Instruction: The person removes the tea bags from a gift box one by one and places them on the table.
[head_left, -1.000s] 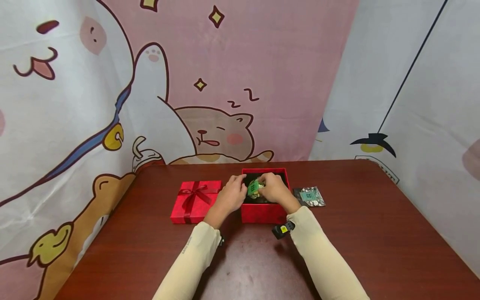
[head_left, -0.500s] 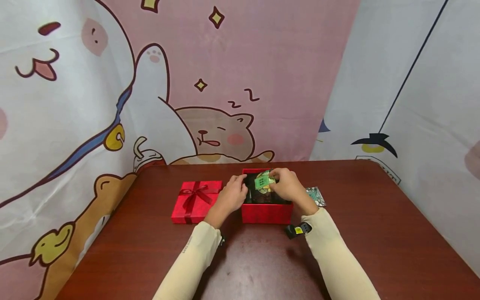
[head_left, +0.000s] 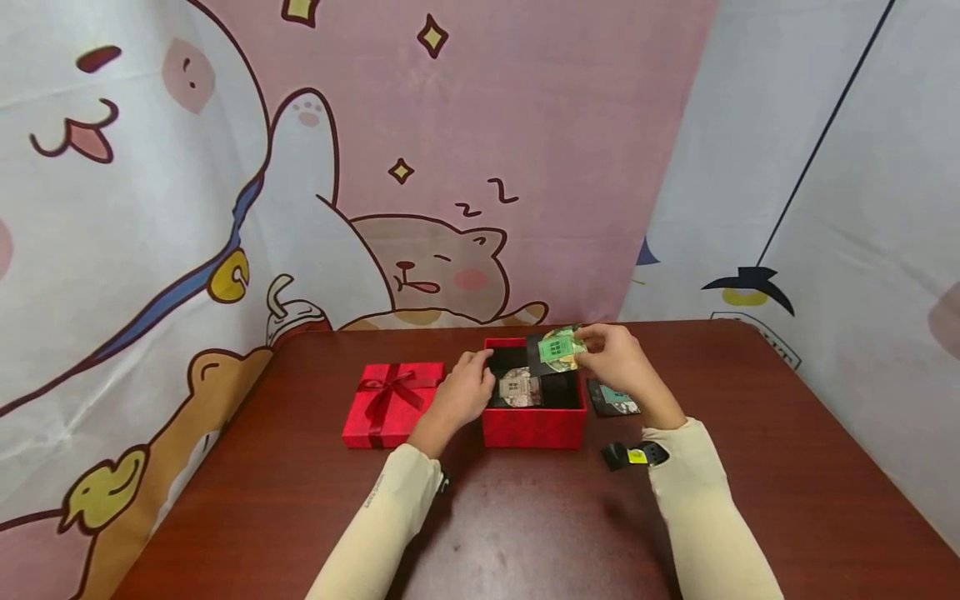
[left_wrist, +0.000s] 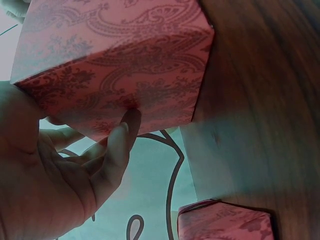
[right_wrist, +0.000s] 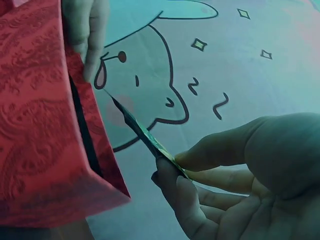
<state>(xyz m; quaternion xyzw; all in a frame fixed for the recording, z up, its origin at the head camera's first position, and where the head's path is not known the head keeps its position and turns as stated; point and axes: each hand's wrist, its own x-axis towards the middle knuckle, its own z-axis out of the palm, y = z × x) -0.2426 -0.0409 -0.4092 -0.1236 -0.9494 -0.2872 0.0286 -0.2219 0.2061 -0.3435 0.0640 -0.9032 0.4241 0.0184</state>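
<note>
My right hand [head_left: 618,362] pinches a small flat packet [head_left: 557,348], black with a green label, above the right side of an open red gift box [head_left: 534,427]. In the right wrist view, thumb and fingers hold the packet [right_wrist: 145,136] by its edge. My left hand [head_left: 465,385] holds the box at its left wall; in the left wrist view, fingertips press the patterned outer side of the box [left_wrist: 140,75]. Inside the box lies another packet [head_left: 519,387] with a pale brownish label. A third packet [head_left: 617,400] with a teal label lies on the table right of the box.
The red lid [head_left: 375,412] with a dark red ribbon bow lies on the brown table [head_left: 480,533], left of the box. Behind the table hangs a cartoon-printed cloth [head_left: 570,167].
My right hand has lifted the green-labelled packet out of the box, up and to the right. The brownish-labelled packet has come into view. My left hand stays at the box.
</note>
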